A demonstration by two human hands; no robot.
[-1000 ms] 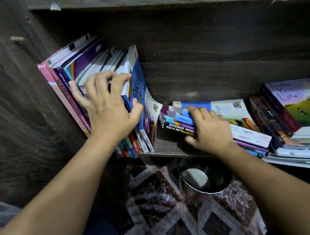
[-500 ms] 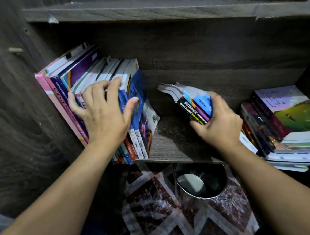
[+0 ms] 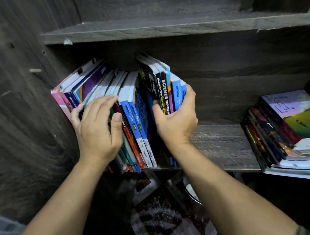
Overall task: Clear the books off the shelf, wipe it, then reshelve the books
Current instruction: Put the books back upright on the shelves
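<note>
Head view, the only one: right hand is clamped around a bundle of thin books, thumb on the near cover, fingers wrapped over the far side, holding it upright with spines facing out. The bundle stands just beside the upright row of books, which leans toward the shelf's left end against the side panel. Left hand lies flat and spread on the row's spines, gripping nothing, thumb beside an orange spine. Middle of the shelf is bare wood. At its right end a flat stack of books lies with its front edge overhanging the shelf's front edge. Below the shelf edge, a metal bucket sits on a patterned floor mat.

These look like soft-cover workbooks, so I judge them light singly but floppy and glossy; a loose grip would likely let the inner ones slide out. Pinching across the whole bundle low near the spines, as done now, seems the safest hold, with the other palm bracing the row so it does not topple.
</note>
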